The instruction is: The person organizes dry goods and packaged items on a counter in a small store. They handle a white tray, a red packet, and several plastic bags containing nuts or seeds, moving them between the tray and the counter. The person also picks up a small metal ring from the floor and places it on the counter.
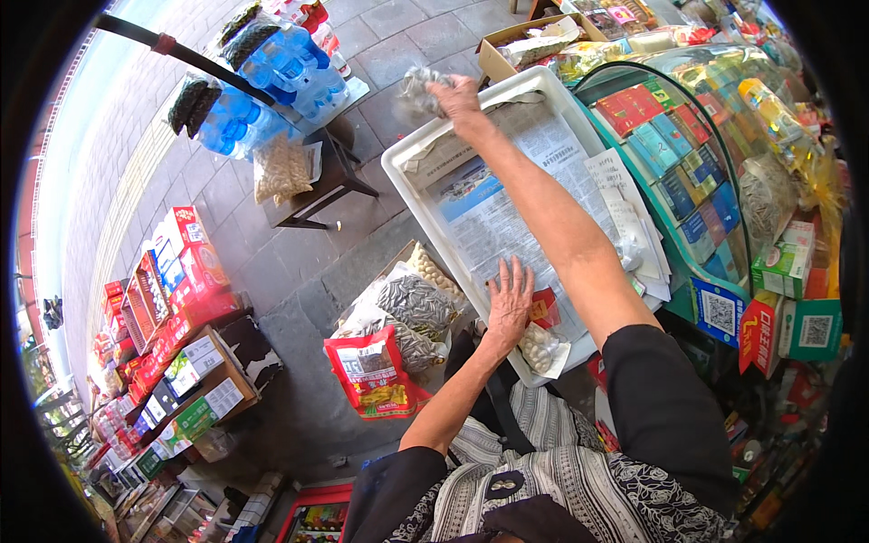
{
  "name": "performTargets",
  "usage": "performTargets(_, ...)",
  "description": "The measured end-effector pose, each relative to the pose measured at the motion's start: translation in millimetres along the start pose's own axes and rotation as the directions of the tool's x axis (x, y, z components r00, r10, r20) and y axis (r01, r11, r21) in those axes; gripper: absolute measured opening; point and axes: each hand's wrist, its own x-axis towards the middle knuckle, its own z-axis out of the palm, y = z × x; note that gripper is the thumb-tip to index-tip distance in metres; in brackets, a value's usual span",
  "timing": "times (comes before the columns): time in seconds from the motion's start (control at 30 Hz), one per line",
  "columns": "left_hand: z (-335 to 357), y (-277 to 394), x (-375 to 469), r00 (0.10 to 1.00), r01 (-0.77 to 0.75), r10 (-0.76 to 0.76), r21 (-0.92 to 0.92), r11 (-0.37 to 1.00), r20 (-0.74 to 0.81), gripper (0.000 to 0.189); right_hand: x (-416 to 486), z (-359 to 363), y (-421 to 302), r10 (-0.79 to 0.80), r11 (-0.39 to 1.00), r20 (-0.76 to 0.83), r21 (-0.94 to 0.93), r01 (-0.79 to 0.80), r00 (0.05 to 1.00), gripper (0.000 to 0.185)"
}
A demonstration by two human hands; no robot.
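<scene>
My right hand (458, 102) stretches past the far left corner of a white plastic tray (400, 170). It grips a grey bundle (415, 95), too blurred to tell whether it is a rag or a filled bag. Printed newspaper (489, 197) lines the tray. My left hand (509, 302) rests on this paper near the tray's close left edge, fingers apart and holding nothing. Beside it lies a red packet (545, 309), partly under the hand. A small clear bag of whitish nuts or beans (538, 349) sits in the tray's near corner.
Left of the tray are bags of striped sunflower seeds (415, 298) and a red snack bag (375, 373). A low dark stool (326, 200) stands beyond, near packs of bottled water (292, 68). A glass display case of cigarette packs (672, 170) borders the tray's right side.
</scene>
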Motion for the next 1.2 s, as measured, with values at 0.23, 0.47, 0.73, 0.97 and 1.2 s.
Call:
performTargets(0.23, 0, -1, -3, 0.999, -0.013, 0.014, 0.032, 0.999, -0.031, 0.064, -58, -51, -4, -0.079, 0.990, 0.122, 0.127, 0.064, 0.989, 0.017)
performTargets(0.47, 2, -2, -3, 0.996, -0.011, 0.012, 0.020, 1.000, -0.088, 0.060, -137, -124, 45, -0.211, 0.691, 0.218, -0.656, 0.304, 0.953, 0.022)
performTargets(0.73, 1, -4, -2, 0.995, -0.004, -0.013, -0.175, 0.985, -0.095, 0.080, -158, -171, 52, -0.347, 0.679, 0.162, -0.636, 0.367, 0.924, 0.024)
performTargets(0.97, -20, -12, -35, 0.934, -0.056, -0.126, -0.488, 0.871, -0.333, 0.058, -230, -259, 12, -0.251, 0.665, 0.006, -0.726, 0.177, 0.968, 0.027)
performTargets(1.2, -32, 8, -79, 0.688, 0.078, -0.615, -0.803, 0.591, -0.386, 0.060, -317, -322, 17, -0.265, 0.585, -0.157, -0.811, 0.029, 0.951, 0.025)
